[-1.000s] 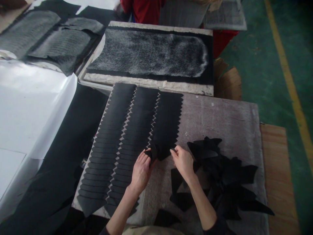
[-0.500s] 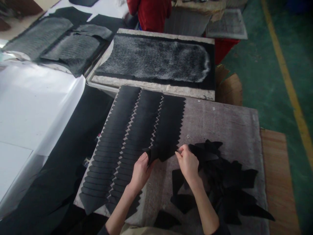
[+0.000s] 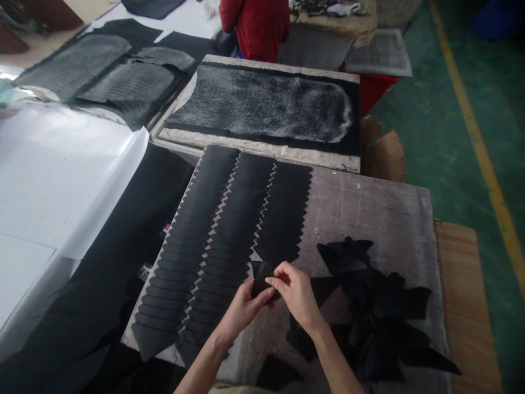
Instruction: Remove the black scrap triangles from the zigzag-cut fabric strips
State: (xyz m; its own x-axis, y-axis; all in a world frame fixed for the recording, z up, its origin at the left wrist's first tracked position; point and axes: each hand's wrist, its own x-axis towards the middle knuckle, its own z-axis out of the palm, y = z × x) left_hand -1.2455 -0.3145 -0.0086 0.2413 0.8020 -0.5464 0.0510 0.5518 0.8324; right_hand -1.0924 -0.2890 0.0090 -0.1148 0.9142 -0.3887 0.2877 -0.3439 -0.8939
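Observation:
Low over the board, my left hand (image 3: pixel 241 307) is closed round small dark cut pieces of leather-like material (image 3: pixel 260 274). Thumb and forefinger of my right hand (image 3: pixel 298 294) pinch at the right side of these pieces, close to my left fingers. Just beyond both hands ends the right row of overlapping black pieces (image 3: pixel 285 213), with pointed ends along its edge. Two longer rows, a middle row (image 3: pixel 232 235) and a left row (image 3: pixel 164 279), lie beside it. A loose heap of black pieces (image 3: pixel 381 301) spreads to the right of my right hand.
The rows lie on a grey cloth-covered board (image 3: pixel 369 208). Behind it a second board (image 3: pixel 262 145) carries a dark panel with whitish smears. White sheeting (image 3: pixel 61 180) covers the left side. A person in a red top (image 3: pixel 262 27) stands at the far end.
My hands have come together, nearer to me and away from the right row's end. The right hand has moved left to the pieces in my left hand.

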